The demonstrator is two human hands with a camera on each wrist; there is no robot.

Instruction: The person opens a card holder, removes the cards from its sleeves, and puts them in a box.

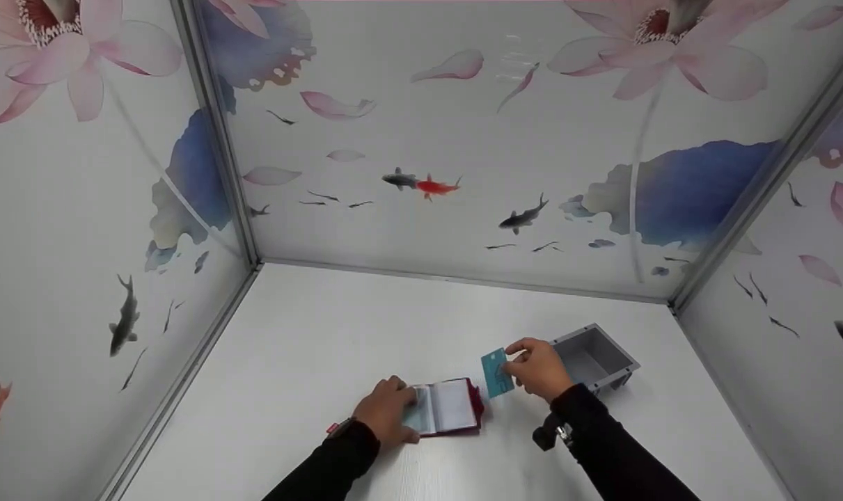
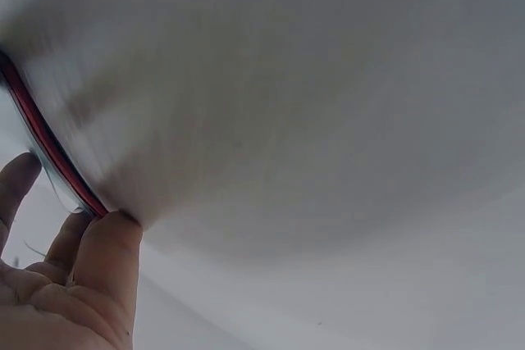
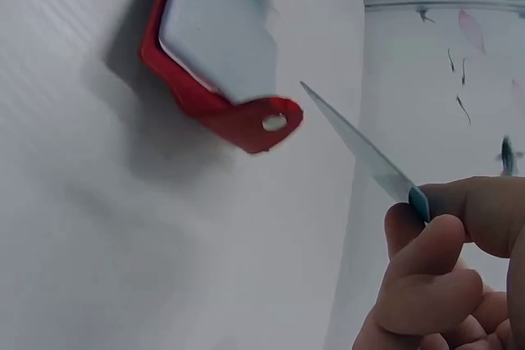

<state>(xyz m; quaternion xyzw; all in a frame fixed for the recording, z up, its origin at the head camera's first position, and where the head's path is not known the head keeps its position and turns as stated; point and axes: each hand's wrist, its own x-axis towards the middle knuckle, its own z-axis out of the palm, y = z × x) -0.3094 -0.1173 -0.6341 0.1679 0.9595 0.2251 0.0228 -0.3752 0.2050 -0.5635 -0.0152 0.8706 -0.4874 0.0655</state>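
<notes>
A red card holder (image 1: 477,398) lies open on the white table, its clear plastic sleeves (image 1: 454,405) facing up. My left hand (image 1: 386,414) grips its left part, fingers over the sleeves and thumb at the near edge. The left wrist view has the holder's red edge (image 2: 49,141) by the thumb (image 2: 111,256). Just right of the holder, my right hand (image 1: 538,369) pinches a teal card (image 1: 495,374) between thumb and fingers. Seen nearly edge-on in the right wrist view, the card (image 3: 357,141) is apart from the holder's red snap tab (image 3: 246,120).
A grey open-topped box (image 1: 619,374) stands just behind and right of my right hand. Panels (image 1: 365,229) printed with flowers and fish enclose the table (image 1: 310,334) at the back and both sides. A black device (image 1: 545,437) sits at my right wrist.
</notes>
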